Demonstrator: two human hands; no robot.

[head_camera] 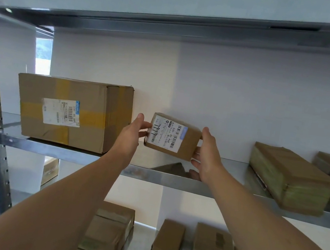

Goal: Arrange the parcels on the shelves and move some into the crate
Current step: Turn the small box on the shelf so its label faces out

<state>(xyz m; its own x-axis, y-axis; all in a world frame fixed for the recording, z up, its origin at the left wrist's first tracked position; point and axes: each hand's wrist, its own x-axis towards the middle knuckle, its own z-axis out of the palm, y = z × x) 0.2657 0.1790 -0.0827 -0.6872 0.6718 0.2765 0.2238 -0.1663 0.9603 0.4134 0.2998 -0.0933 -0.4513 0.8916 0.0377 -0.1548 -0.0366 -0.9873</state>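
Parcel: I held the small brown cardboard parcel (pixel 172 136) clear of the grey metal shelf (pixel 69 150), slightly tilted, its white barcode label facing me for reading.
Left hand: my left hand (pixel 134 129) pinched the parcel's left end, thumb raised above it.
Right hand: my right hand (pixel 207 151) gripped the right end, fingers curled underneath to carry the weight.
Location: the parcel hung between the large brown cardboard carton (pixel 71 112) and the flat brown wrapped parcel (pixel 289 177), over bare shelf.
Judgement: that gap looked like the intended slot.
Crate: not in view.
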